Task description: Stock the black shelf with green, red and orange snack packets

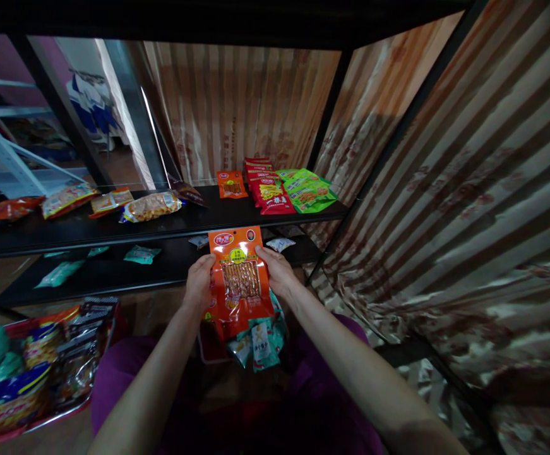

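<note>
Between my two hands an orange snack packet (241, 278) is held upright, its front with a clear window facing me. My left hand (199, 278) grips its left edge, and my right hand (277, 268) pinches the right edge near the top. At least one more orange packet seems to be behind it, mostly hidden. Below the packet, several small teal snack packets (265, 344) show between my knees. A similar orange packet (232, 184) stands on the black shelf (199, 221), beside red snack packets (269, 189) and green snack packets (307, 189).
More snack bags (151, 206) line the shelf's left side. Small teal packets (143, 254) lie on the lower shelf (108, 275). At lower left a red tray (76, 404) holds several mixed snacks. Black rack posts (393, 139) and a striped curtain (483, 189) stand to the right.
</note>
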`<state>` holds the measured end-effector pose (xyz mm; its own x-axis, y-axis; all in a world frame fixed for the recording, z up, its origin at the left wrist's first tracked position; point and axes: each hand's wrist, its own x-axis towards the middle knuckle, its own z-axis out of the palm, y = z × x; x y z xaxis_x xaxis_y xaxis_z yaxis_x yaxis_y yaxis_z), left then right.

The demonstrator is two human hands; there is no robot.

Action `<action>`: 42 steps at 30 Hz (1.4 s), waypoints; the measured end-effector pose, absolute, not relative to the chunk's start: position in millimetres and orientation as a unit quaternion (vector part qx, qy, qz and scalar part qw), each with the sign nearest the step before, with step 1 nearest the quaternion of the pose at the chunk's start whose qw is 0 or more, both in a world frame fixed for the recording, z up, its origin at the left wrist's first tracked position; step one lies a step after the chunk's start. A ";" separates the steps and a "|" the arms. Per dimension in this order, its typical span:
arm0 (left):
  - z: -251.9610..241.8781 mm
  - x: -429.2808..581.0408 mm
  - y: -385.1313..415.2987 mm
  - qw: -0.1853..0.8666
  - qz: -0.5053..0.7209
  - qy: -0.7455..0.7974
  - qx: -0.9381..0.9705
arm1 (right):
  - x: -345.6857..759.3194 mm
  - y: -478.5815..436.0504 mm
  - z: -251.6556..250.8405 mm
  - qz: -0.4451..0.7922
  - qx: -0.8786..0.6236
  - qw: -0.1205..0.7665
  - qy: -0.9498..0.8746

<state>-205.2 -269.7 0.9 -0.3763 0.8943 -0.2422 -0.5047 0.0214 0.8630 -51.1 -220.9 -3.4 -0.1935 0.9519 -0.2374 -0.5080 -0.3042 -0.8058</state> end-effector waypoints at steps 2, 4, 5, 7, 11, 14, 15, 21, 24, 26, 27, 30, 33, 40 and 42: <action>-1.5 -206.8 -269.6 0.540 0.659 0.478 0.215 | -51.8 -217.4 -3.6 0.713 -0.377 0.513 -0.294; -6.7 -208.3 -269.4 0.568 0.636 0.462 0.244 | -51.8 -213.0 -4.8 0.711 -0.382 0.514 -0.290; -10.1 -209.1 -269.1 0.581 0.621 0.458 0.259 | -51.6 -210.5 -5.9 0.712 -0.384 0.512 -0.289; -17.8 -210.9 -267.7 0.602 0.592 0.457 0.280 | -50.9 -204.7 -9.5 0.715 -0.386 0.503 -0.294; -28.8 -215.9 -259.2 0.617 0.573 0.463 0.277 | -50.4 -189.7 -21.3 0.715 -0.382 0.486 -0.326; -30.6 -220.5 -245.7 0.617 0.578 0.468 0.256 | -52.3 -175.2 -30.1 0.711 -0.374 0.477 -0.357; -30.6 -222.1 -240.1 0.618 0.578 0.470 0.252 | -53.2 -170.0 -32.2 0.711 -0.372 0.474 -0.364; -40.8 -231.8 -206.6 0.614 0.589 0.457 0.258 | -56.2 -143.1 -40.8 0.720 -0.348 0.459 -0.387; -51.2 -236.5 -196.0 0.602 0.597 0.465 0.253 | -56.0 -136.8 -47.8 0.716 -0.344 0.453 -0.405; -54.7 -239.5 -191.2 0.595 0.598 0.470 0.259 | -56.5 -135.4 -52.5 0.711 -0.349 0.451 -0.410; -54.7 -240.9 -189.1 0.591 0.599 0.470 0.266 | -57.1 -135.3 -54.3 0.709 -0.352 0.451 -0.411; -49.1 -244.1 -183.2 0.575 0.607 0.468 0.287 | -59.1 -137.2 -56.8 0.705 -0.358 0.446 -0.420; -42.6 -246.3 -178.0 0.561 0.616 0.470 0.291 | -61.1 -140.6 -56.2 0.708 -0.349 0.441 -0.428; -37.8 -246.1 -171.8 0.562 0.614 0.465 0.302 | -63.9 -141.5 -49.6 0.721 -0.344 0.466 -0.380; -35.0 -243.0 -170.4 0.561 0.616 0.464 0.301 | -62.7 -139.4 -46.5 0.726 -0.343 0.468 -0.369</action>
